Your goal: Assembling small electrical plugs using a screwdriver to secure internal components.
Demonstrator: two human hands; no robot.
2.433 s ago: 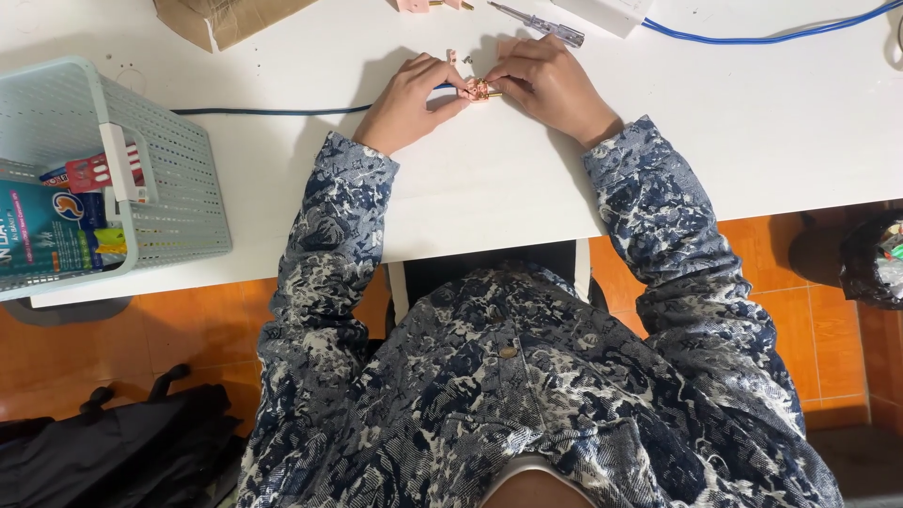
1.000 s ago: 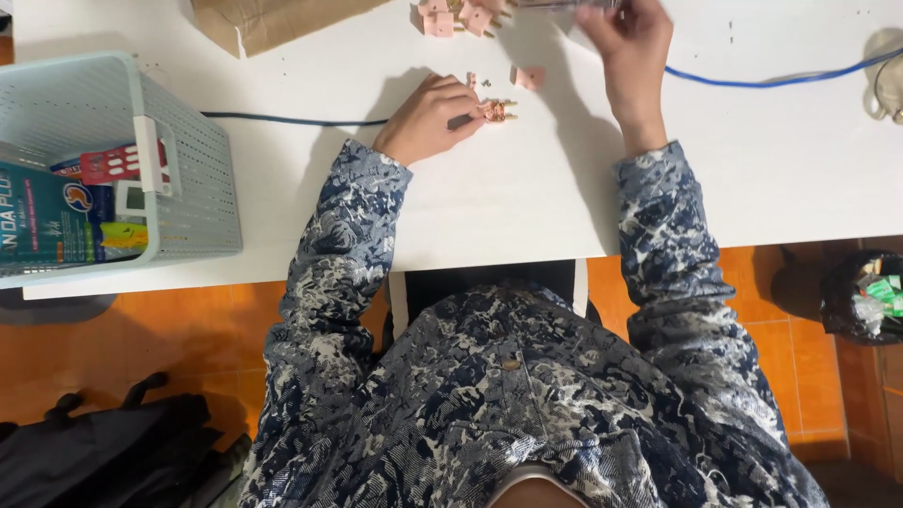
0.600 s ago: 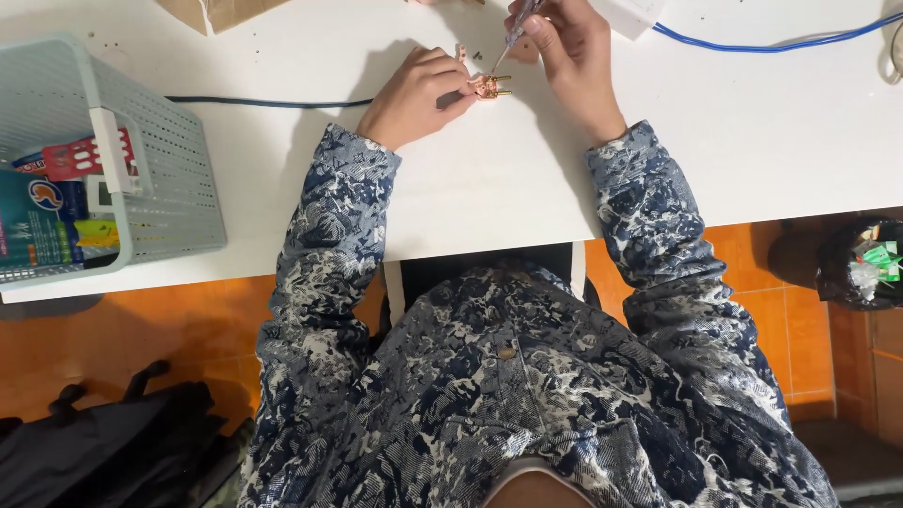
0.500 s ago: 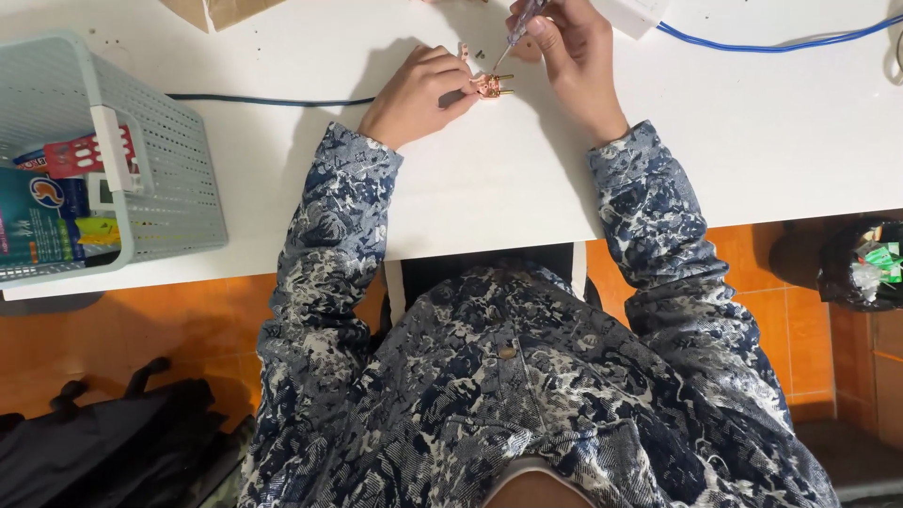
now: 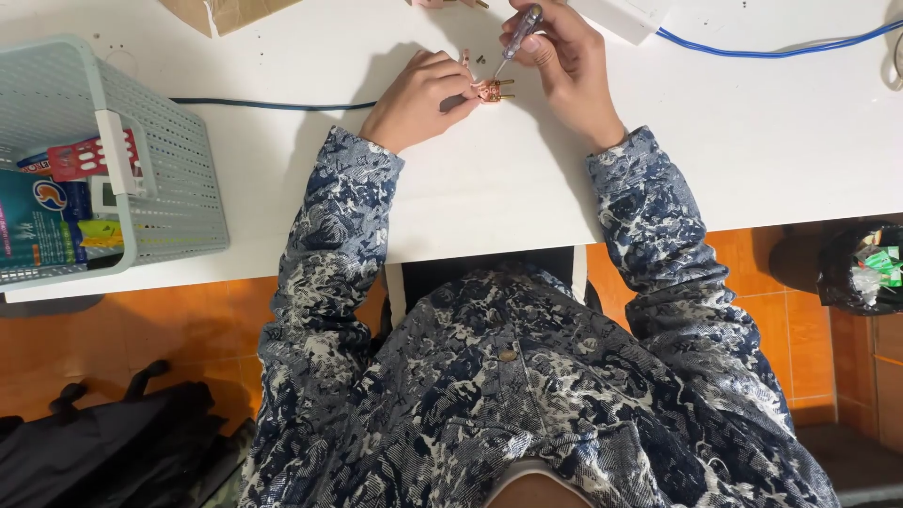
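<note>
My left hand rests on the white table and pinches a small pink plug part with brass prongs. My right hand holds a slim screwdriver with a clear handle, tip pointed down at the plug part. A dark cable runs left from under my left hand.
A pale perforated plastic basket with boxes and packets stands at the table's left edge. A cardboard box lies at the back. A blue cable crosses the back right. A bin with rubbish and a black bag sit on the orange floor.
My right hand reached to the back of the table, came back holding the screwdriver, and now sets its tip on the plug part. My left hand kept hold of the plug part.
</note>
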